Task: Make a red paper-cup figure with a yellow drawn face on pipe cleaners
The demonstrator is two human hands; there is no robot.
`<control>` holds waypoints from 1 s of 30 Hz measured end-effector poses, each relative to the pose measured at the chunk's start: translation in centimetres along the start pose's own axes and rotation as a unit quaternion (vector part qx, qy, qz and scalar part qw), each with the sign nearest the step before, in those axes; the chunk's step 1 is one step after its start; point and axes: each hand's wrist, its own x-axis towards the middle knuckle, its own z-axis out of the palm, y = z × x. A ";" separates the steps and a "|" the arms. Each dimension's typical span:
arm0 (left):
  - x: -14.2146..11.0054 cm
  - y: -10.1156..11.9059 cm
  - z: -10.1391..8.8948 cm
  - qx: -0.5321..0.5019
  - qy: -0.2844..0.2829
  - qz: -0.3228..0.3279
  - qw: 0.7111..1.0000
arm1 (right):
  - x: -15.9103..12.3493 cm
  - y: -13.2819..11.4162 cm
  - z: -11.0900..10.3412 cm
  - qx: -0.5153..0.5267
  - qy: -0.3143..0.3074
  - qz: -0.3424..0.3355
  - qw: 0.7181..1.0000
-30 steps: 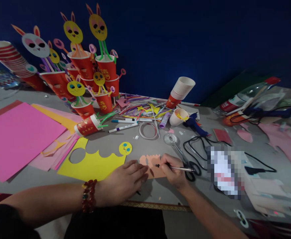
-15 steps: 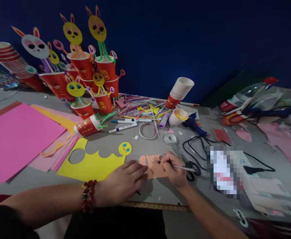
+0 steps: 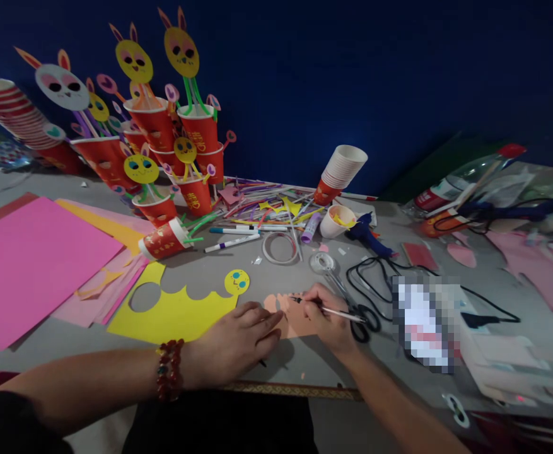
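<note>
My right hand point(image 3: 329, 318) is closed round a slim pen point(image 3: 345, 314), its tip at the upper part of a peach paper piece point(image 3: 299, 323) with scalloped cut edges. My left hand point(image 3: 241, 337) lies flat, fingers stretched, with its fingertips at the left side of that paper. A yellow sheet point(image 3: 176, 315) with rounded cutouts lies beyond and left of my left hand. At its upper right corner is a round yellow face point(image 3: 236, 282) with blue eyes. Black-handled scissors point(image 3: 366, 323) lie just right of my right hand.
Red paper cups point(image 3: 195, 197) with rabbit-faced figures stand at the back left. Pink sheets point(image 3: 40, 265) lie on the left. Pens, a clear tape roll point(image 3: 280, 248), a paper cup point(image 3: 337, 222) and a blue glue gun point(image 3: 369, 236) with a black cord are beyond my hands.
The pen tip has shifted slightly left and up over the peach paper, with my right hand turning a little. My left hand stays in nearly the same place.
</note>
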 end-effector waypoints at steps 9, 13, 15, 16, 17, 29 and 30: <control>0.1 0.0 -0.2 0.001 -0.008 -0.001 1.000 | 0.2 -0.3 -0.4 -0.010 -0.001 -0.004 1.000; 0.1 0.1 -0.2 0.005 -0.008 -0.004 1.000 | 0.2 -0.2 -0.4 0.002 -0.005 0.009 1.000; 0.1 0.1 -0.1 0.004 -0.003 -0.006 1.000 | 0.2 -0.1 -0.4 0.001 -0.006 0.003 1.000; 0.1 0.1 -0.1 0.004 -0.001 -0.005 1.000 | 0.2 -0.1 -0.4 -0.003 -0.009 -0.003 1.000; 0.1 0.1 -0.1 0.003 0.001 -0.005 1.000 | 0.1 -0.2 -0.4 -0.007 -0.010 -0.008 1.000; 0.1 0.0 0.0 -0.001 -0.002 -0.004 1.000 | 0.1 -0.1 -0.3 -0.020 -0.012 -0.017 1.000; 0.1 0.0 0.0 0.000 -0.003 -0.003 1.000 | 0.1 -0.1 -0.2 -0.019 -0.014 -0.017 1.000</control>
